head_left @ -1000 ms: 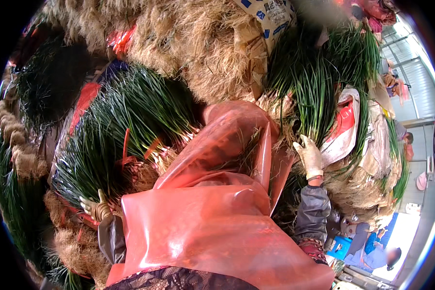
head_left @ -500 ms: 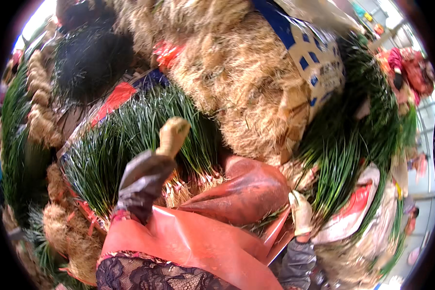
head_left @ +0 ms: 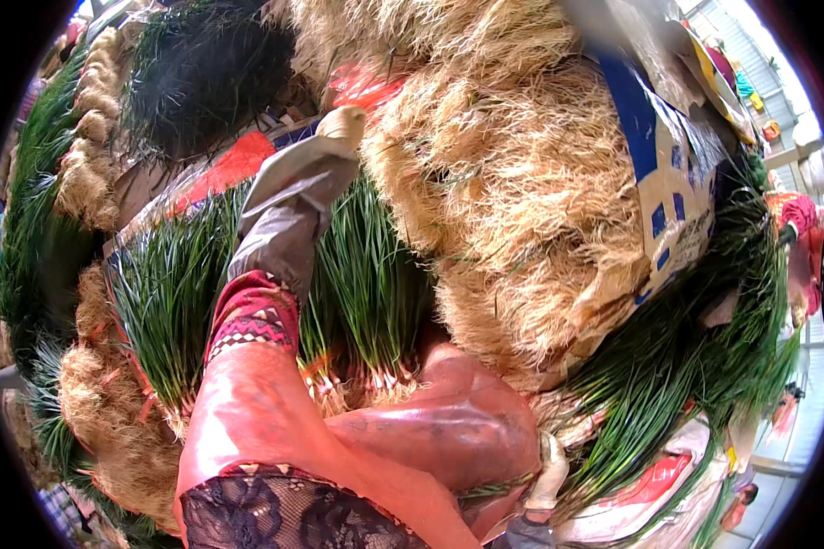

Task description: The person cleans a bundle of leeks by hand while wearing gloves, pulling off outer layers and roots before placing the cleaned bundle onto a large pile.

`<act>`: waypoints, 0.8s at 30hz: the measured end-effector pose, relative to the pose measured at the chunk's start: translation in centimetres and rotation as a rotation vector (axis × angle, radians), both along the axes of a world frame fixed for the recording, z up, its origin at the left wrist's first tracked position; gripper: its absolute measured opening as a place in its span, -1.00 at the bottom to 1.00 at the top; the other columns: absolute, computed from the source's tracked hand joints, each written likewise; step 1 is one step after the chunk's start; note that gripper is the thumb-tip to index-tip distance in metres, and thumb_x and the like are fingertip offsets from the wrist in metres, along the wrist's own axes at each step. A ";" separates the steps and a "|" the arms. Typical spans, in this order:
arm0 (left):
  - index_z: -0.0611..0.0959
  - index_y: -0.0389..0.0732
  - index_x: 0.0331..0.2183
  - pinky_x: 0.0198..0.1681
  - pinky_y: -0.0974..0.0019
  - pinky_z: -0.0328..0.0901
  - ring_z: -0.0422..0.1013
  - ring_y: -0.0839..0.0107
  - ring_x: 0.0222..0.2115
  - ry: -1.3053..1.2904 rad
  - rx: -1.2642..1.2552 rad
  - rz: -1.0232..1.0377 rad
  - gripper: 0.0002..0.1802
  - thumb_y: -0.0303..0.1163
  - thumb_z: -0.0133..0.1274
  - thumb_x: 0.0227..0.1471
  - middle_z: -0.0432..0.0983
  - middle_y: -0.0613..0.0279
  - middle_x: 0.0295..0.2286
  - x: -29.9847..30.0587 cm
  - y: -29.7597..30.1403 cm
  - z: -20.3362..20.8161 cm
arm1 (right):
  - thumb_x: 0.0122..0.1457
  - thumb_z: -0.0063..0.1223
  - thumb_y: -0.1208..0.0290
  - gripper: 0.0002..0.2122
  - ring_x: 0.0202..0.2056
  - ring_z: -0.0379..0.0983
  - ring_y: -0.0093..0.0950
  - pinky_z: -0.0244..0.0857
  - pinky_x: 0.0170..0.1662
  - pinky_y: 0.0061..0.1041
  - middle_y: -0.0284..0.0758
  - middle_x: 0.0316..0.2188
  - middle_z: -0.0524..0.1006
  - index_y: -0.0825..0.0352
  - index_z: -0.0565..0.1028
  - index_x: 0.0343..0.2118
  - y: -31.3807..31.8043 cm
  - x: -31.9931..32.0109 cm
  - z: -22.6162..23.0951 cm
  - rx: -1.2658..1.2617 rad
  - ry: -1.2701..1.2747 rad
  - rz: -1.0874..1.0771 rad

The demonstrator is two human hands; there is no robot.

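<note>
My left hand [head_left: 343, 126], in a pale glove, reaches forward over the bundles of green onions [head_left: 375, 274] that stand upright in front of me. It hovers near the red plastic strips [head_left: 366, 87] and the edge of the root pile; its fingers are turned away from view. Low on the right, my gloved right hand [head_left: 549, 471] lies beside my knee, which a red apron [head_left: 467, 412] covers. Its fingers look curled, but what they hold is hidden. A few green leaves [head_left: 499, 488] cross the apron next to it.
A big heap of pale, root-like fibres [head_left: 522, 201] fills the middle, beside a blue and tan printed sack [head_left: 668, 201]. More green onions [head_left: 650, 384] lie at right, with a white and red sack [head_left: 645, 485]. Stacked bundles [head_left: 41, 210] line the left; a person [head_left: 801, 238] is far right.
My left hand has moved forward, from above the onion bundles to the red plastic strips. My right hand stays beside the knee, lower in the picture as the view has shifted.
</note>
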State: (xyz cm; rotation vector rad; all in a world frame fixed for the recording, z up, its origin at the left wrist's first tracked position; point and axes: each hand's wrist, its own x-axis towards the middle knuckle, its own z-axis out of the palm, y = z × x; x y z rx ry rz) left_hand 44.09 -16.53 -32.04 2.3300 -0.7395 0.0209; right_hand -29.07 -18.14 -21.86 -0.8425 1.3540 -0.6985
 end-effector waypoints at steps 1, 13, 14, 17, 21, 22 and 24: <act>0.68 0.08 -0.37 -0.29 0.16 0.39 0.50 0.12 -0.36 -0.036 0.042 0.020 -0.79 -0.22 0.00 -0.10 0.56 0.14 -0.41 1.3 -0.8 -0.2 | 0.20 -0.10 0.53 -0.78 -0.24 0.42 -0.55 0.32 -0.10 -0.57 -0.33 -0.24 0.51 0.48 0.49 -0.15 -0.1 -0.4 -0.6 -0.085 0.109 0.098; 0.69 0.01 -0.37 -0.28 0.23 0.40 0.52 0.19 -0.35 0.061 0.299 -0.121 -0.80 -0.33 0.02 -0.11 0.59 0.19 -0.42 8.0 -5.4 -2.1 | 0.19 0.01 0.30 -0.75 -0.40 0.41 -0.62 0.31 -0.25 -0.59 -0.34 -0.42 0.57 0.41 0.56 -0.28 -1.2 1.3 -1.0 -0.394 0.747 0.416; 0.69 0.01 -0.37 -0.27 0.23 0.40 0.52 0.19 -0.35 0.083 0.294 -0.142 -0.80 -0.34 0.02 -0.11 0.59 0.20 -0.42 8.1 -6.0 -1.9 | 0.18 0.02 0.29 -0.75 -0.41 0.40 -0.63 0.31 -0.27 -0.60 -0.36 -0.43 0.57 0.41 0.57 -0.28 -1.1 1.6 -0.7 -0.408 0.760 0.414; 0.68 0.02 -0.36 -0.28 0.22 0.39 0.52 0.19 -0.35 -0.012 0.384 -0.050 -0.80 -0.32 0.02 -0.10 0.58 0.18 -0.41 8.6 -6.6 -2.3 | 0.17 0.05 0.27 -0.74 -0.42 0.39 -0.65 0.31 -0.28 -0.60 -0.37 -0.46 0.57 0.40 0.57 -0.29 -1.3 1.5 -0.8 -0.415 0.794 0.406; 0.67 0.04 -0.36 -0.29 0.21 0.39 0.51 0.19 -0.35 -0.154 0.385 0.051 -0.79 -0.30 0.01 -0.10 0.58 0.16 -0.40 7.1 -5.2 1.3 | 0.15 0.08 0.28 -0.75 -0.43 0.39 -0.64 0.31 -0.27 -0.61 -0.38 -0.47 0.57 0.41 0.57 -0.30 -1.0 1.1 -1.4 -0.455 0.808 0.370; 0.67 0.04 -0.36 -0.29 0.20 0.39 0.51 0.19 -0.35 -0.169 0.365 0.059 -0.79 -0.29 0.01 -0.09 0.58 0.16 -0.40 6.9 -4.7 2.5 | 0.15 0.08 0.29 -0.75 -0.43 0.39 -0.64 0.30 -0.26 -0.61 -0.38 -0.47 0.57 0.42 0.57 -0.30 -0.9 1.4 -1.3 -0.447 0.784 0.355; 0.66 0.05 -0.36 -0.29 0.19 0.38 0.51 0.17 -0.35 -0.153 0.295 0.055 -0.79 -0.27 -0.01 -0.09 0.57 0.15 -0.39 6.0 -4.1 4.0 | 0.16 0.07 0.27 -0.74 -0.41 0.39 -0.63 0.30 -0.25 -0.60 -0.38 -0.44 0.57 0.43 0.56 -0.31 -0.5 2.1 -0.7 -0.430 0.758 0.327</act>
